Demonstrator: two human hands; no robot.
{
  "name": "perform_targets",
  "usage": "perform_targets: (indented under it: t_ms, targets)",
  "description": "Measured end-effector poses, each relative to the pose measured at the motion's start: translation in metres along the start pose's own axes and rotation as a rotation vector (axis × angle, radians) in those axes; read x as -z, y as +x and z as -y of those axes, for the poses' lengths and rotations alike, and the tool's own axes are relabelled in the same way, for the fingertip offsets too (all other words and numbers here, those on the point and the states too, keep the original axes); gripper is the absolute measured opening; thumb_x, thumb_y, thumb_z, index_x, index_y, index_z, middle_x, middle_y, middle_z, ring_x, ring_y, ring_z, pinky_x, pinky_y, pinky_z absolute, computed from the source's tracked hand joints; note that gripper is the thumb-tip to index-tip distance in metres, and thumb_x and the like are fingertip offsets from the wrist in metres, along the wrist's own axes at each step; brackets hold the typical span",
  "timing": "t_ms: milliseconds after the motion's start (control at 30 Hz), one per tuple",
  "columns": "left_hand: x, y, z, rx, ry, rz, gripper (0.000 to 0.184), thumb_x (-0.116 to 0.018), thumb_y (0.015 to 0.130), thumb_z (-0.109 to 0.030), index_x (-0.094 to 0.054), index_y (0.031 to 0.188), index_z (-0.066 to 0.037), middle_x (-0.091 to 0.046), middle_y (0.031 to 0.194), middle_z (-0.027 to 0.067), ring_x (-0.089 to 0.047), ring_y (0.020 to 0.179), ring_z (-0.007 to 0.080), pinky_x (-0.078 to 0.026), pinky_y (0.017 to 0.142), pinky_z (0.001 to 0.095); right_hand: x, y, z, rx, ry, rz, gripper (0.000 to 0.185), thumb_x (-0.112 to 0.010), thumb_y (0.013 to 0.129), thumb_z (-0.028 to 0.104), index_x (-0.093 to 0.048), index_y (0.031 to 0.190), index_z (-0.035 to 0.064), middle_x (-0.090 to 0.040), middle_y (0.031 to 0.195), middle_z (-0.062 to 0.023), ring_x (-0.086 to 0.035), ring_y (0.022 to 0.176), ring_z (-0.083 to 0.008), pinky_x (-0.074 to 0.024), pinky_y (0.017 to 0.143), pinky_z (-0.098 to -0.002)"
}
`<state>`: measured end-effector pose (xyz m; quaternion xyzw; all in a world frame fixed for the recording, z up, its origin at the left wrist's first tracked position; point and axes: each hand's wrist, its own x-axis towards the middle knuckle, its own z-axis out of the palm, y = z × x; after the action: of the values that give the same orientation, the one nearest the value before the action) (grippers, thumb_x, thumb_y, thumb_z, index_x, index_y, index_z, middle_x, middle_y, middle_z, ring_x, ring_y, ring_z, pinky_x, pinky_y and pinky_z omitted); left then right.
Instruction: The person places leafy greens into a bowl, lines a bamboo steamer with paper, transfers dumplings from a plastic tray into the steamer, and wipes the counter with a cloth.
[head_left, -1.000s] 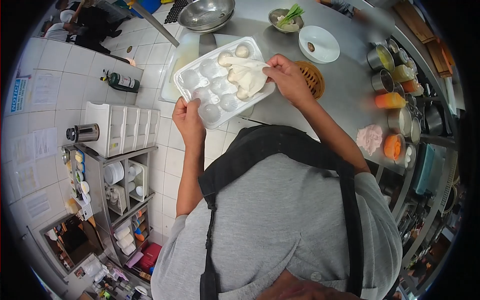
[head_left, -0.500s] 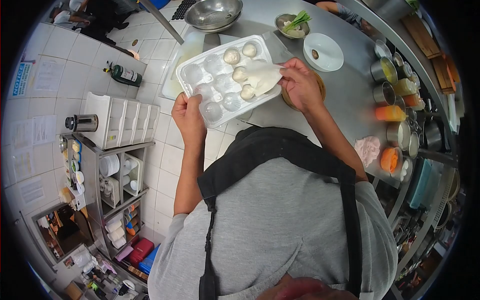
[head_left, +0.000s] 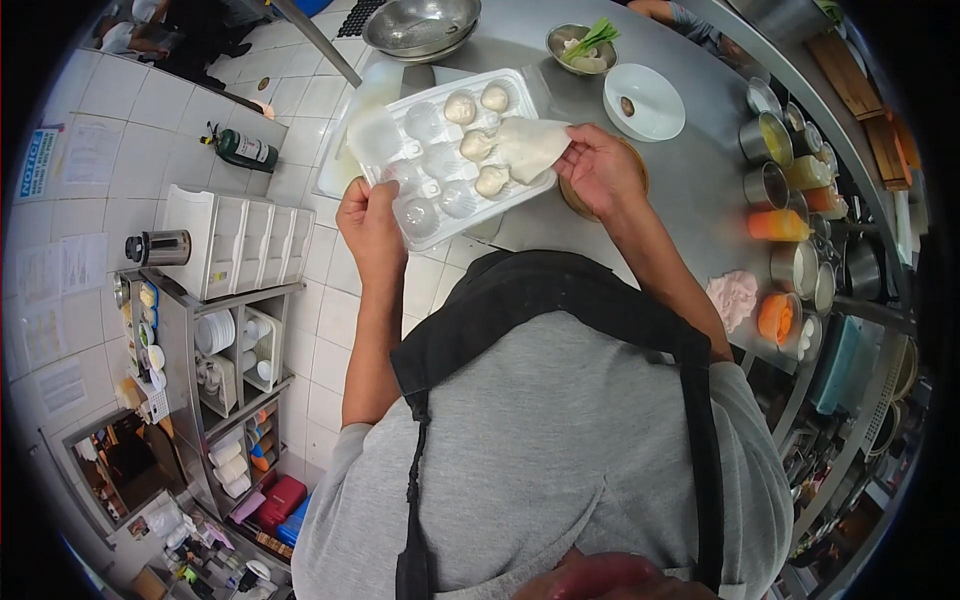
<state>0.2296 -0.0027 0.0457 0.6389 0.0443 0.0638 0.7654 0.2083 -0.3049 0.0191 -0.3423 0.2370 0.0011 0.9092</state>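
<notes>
I see a green fire extinguisher (head_left: 243, 148) against a white-tiled wall (head_left: 150, 105). Left of it are a blue notice (head_left: 38, 162) and papers (head_left: 92, 150); below it, a white drawer unit (head_left: 235, 243) tops a metal rack (head_left: 195, 375). Pale floor tiles (head_left: 297, 95) lie right of it; the framed opening (head_left: 127, 465) far below it may be a hatch.

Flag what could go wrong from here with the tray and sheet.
Sticking: the white sheet, pinched by the right hand, touches the pale round pieces; pulling might drag some along.
Tipping: the left hand grips one corner of the tray, which looks partly past the counter's edge.
</notes>
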Motion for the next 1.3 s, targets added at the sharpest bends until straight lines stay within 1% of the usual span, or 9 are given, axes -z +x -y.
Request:
perform_targets:
  t_ms: [267, 300, 333, 433, 833, 967, 1033, 1233, 1300]
  targets:
    - [0.003, 0.008, 0.006, 0.001, -0.027, -0.013, 0.024, -0.064, 0.089, -0.003, -0.050, 0.070, -0.010, -0.053, 0.073, -0.0065, -0.040, 0.066, 0.0031, -0.036, 0.062, 0.0219, 0.001, -0.002, 0.013, 0.045, -0.104, 0.014, 0.015, -0.064, 0.100, 0.009, -0.056, 0.112, 0.0062, -0.067, 0.105, -0.0085, -0.069, 0.095, -0.0222, -0.0592, 0.087, -0.0408]
    - [0.006, 0.010, 0.012, 0.003, -0.050, 0.001, 0.008, -0.063, 0.088, -0.005, -0.061, 0.081, -0.005, -0.061, 0.081, -0.0016, -0.051, 0.072, 0.0068, -0.043, 0.068, 0.0236, 0.003, -0.004, 0.016, 0.073, -0.121, 0.025, 0.016, -0.066, 0.099, 0.009, -0.058, 0.113, 0.0066, -0.067, 0.102, -0.0065, -0.070, 0.092, -0.0204, -0.0606, 0.084, -0.0406]
    - [0.011, 0.013, 0.017, 0.005, -0.073, 0.014, 0.010, -0.063, 0.088, -0.007, -0.071, 0.091, -0.001, -0.069, 0.090, 0.0032, -0.061, 0.077, 0.0105, -0.050, 0.073, 0.0253, 0.005, -0.003, 0.018, 0.075, -0.120, 0.024, 0.016, -0.066, 0.099, 0.009, -0.058, 0.113, 0.0066, -0.067, 0.102, -0.0065, -0.070, 0.092, -0.0204, -0.0606, 0.084, -0.0406]
    - [0.023, 0.023, 0.026, 0.075, -0.099, 0.054, 0.024, -0.060, 0.088, -0.006, -0.072, 0.108, 0.003, -0.073, 0.098, 0.0079, -0.068, 0.086, 0.0153, -0.055, 0.080, 0.0299, 0.012, -0.004, 0.030, 0.178, -0.200, 0.047, 0.023, -0.067, 0.099, 0.010, -0.053, 0.118, 0.0062, -0.067, 0.108, -0.0086, -0.069, 0.090, -0.0219, -0.0598, 0.080, -0.0393]
    - [0.021, 0.037, 0.024, 0.201, -0.242, 0.085, 0.042, -0.057, 0.088, -0.012, -0.062, 0.125, 0.007, -0.070, 0.115, 0.0176, -0.071, 0.095, 0.0272, -0.059, 0.085, 0.0380, 0.026, -0.054, 0.100, 0.487, -0.171, 0.102, 0.033, -0.061, 0.101, 0.002, -0.055, 0.133, -0.0028, -0.070, 0.117, -0.0159, -0.073, 0.103, -0.0235, -0.0614, 0.091, -0.0376]
    - [0.024, 0.055, 0.044, 0.187, -0.228, 0.099, 0.035, -0.059, 0.088, -0.011, -0.065, 0.118, 0.007, -0.071, 0.110, 0.0157, -0.071, 0.092, 0.0247, -0.058, 0.082, 0.0360, 0.032, -0.059, 0.096, 0.516, -0.126, 0.049, 0.030, -0.062, 0.102, 0.004, -0.057, 0.130, -0.0046, -0.070, 0.116, -0.0145, -0.071, 0.106, -0.0225, -0.0594, 0.095, -0.0372]
    - [0.026, 0.067, 0.066, 0.152, -0.137, 0.017, 0.006, -0.062, 0.088, -0.005, -0.063, 0.081, -0.004, -0.063, 0.082, 0.0014, -0.055, 0.072, 0.0103, -0.046, 0.066, 0.0261, 0.033, -0.061, 0.090, 0.516, -0.148, 0.023, 0.029, -0.064, 0.102, 0.005, -0.058, 0.129, -0.0035, -0.070, 0.116, -0.0137, -0.070, 0.107, -0.0217, -0.0590, 0.095, -0.0373]
    - [0.049, 0.107, 0.142, 0.163, -0.009, 0.055, 0.032, -0.068, 0.087, -0.005, -0.045, 0.066, -0.014, -0.045, 0.068, -0.0073, -0.036, 0.067, 0.0049, -0.030, 0.059, 0.0251, 0.040, -0.070, 0.072, 0.459, -0.251, -0.030, 0.032, -0.069, 0.100, 0.009, -0.060, 0.129, 0.0003, -0.072, 0.113, -0.0112, -0.070, 0.103, -0.0186, -0.0580, 0.091, -0.0358]
    - [0.064, 0.119, 0.153, 0.200, 0.103, 0.109, 0.027, -0.069, 0.088, -0.008, -0.050, 0.070, -0.011, -0.048, 0.071, -0.0059, -0.040, 0.068, 0.0061, -0.033, 0.061, 0.0248, 0.039, -0.075, 0.070, 0.455, -0.279, -0.060, 0.032, -0.070, 0.100, 0.010, -0.060, 0.129, 0.0009, -0.073, 0.112, -0.0106, -0.070, 0.101, -0.0180, -0.0576, 0.090, -0.0353]
